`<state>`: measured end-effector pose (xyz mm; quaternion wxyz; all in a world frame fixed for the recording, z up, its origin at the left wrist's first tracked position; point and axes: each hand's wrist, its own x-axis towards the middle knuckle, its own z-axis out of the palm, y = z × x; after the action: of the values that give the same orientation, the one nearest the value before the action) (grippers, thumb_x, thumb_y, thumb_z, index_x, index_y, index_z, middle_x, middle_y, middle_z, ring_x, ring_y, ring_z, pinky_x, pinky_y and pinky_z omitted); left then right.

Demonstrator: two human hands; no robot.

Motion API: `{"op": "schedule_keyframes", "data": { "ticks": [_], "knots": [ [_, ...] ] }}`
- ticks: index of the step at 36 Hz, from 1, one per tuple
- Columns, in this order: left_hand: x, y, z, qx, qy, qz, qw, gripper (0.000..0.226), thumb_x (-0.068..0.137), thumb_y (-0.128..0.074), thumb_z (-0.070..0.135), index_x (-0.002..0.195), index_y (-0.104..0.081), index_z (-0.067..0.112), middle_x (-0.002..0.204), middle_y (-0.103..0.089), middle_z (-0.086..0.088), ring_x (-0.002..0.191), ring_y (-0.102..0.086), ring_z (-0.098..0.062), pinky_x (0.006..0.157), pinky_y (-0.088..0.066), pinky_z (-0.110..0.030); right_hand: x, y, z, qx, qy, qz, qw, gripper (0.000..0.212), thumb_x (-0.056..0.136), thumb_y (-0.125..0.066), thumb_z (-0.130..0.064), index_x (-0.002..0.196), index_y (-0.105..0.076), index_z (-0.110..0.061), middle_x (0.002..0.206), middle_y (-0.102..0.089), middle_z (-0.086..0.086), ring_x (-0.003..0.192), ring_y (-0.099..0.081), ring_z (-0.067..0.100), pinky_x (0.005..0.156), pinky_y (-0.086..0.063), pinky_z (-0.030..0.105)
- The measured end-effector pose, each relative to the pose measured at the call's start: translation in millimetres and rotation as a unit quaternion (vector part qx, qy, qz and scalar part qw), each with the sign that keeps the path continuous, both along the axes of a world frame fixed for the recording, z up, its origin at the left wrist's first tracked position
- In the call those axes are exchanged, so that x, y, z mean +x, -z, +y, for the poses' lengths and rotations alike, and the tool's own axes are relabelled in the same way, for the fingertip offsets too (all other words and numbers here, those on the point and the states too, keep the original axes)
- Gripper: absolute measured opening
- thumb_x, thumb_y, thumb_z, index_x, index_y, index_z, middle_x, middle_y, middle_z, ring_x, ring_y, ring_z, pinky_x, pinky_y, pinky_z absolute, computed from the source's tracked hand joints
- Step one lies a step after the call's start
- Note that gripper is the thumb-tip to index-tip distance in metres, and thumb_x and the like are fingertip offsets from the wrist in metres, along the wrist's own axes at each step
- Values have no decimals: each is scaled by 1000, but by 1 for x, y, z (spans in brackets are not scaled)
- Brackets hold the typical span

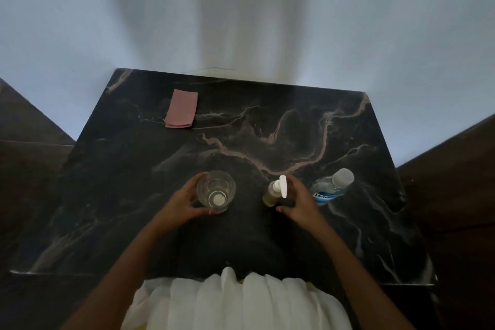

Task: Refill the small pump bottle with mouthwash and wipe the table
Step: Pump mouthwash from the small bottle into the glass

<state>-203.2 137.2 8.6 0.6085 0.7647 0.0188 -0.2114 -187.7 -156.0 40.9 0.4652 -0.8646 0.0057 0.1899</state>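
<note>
At lower centre, the left hand [184, 201] curls round a clear glass [216, 191], and the right hand [300, 202] grips the small pump bottle [272, 193], which stands upright just right of centre. The pump likely has to come off first, so the bottle's body is best held firm and upright while the head is twisted. The mouthwash bottle [330, 187] stands just right of it. A folded pink cloth [181, 108] lies at the upper left of the dark marbled table [267, 128], below a pale wall [241, 21].
</note>
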Motion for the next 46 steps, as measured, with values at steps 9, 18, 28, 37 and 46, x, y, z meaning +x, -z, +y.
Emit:
{"op": "schedule_keyframes", "data": {
  "ticks": [9, 18, 28, 37, 46],
  "knots": [
    [-1, -2, -3, -10, -16, -14, 1000, 86, 60, -79, -1, 121, -35, 42, 125, -45, 18, 114, -50, 1, 94, -45, -21, 19, 13, 5, 18, -32, 3, 999, 69, 70, -74, -4, 126, -43, -29, 128, -52, -2, 118, -48, 17, 102, -41, 40],
    [-2, -3, -4, -21, -22, -2, 1000, 86, 62, -77, -3, 127, -34, 33, 127, -45, 13, 117, -49, -4, 99, -42, -26, 18, 21, 7, 35, -26, -35, 998, 56, 65, -79, -7, 104, -55, -41, 105, -61, -14, 105, -56, 7, 86, -42, 17],
    [-3, -7, -5, -15, -13, -8, 1000, 88, 64, -76, -4, 134, -30, 23, 127, -44, 11, 115, -49, -1, 91, -44, -13, 13, 9, 19, 25, -2, -94, 995, 51, 58, -85, -21, 94, -51, -34, 90, -58, -21, 85, -55, -7, 67, -41, 3],
    [-4, -8, -5, -22, -10, -14, 1000, 84, 65, -75, -5, 130, -30, 27, 125, -43, 15, 112, -48, 3, 89, -43, -8, 9, -7, 40, 54, -26, -240, 969, 51, 64, -80, -13, 79, -36, -33, 73, -48, -11, 69, -52, -3, 59, -40, 5],
    [-4, -6, -3, -20, -3, -12, 1000, 86, 66, -76, 2, 128, -28, 36, 126, -43, 17, 115, -47, 3, 93, -42, -13, 1, -1, 58, 27, -74, -224, 971, 53, 76, -70, -12, 98, -36, -46, 89, -55, -9, 77, -58, -4, 71, -52, 14]
  ]
}}
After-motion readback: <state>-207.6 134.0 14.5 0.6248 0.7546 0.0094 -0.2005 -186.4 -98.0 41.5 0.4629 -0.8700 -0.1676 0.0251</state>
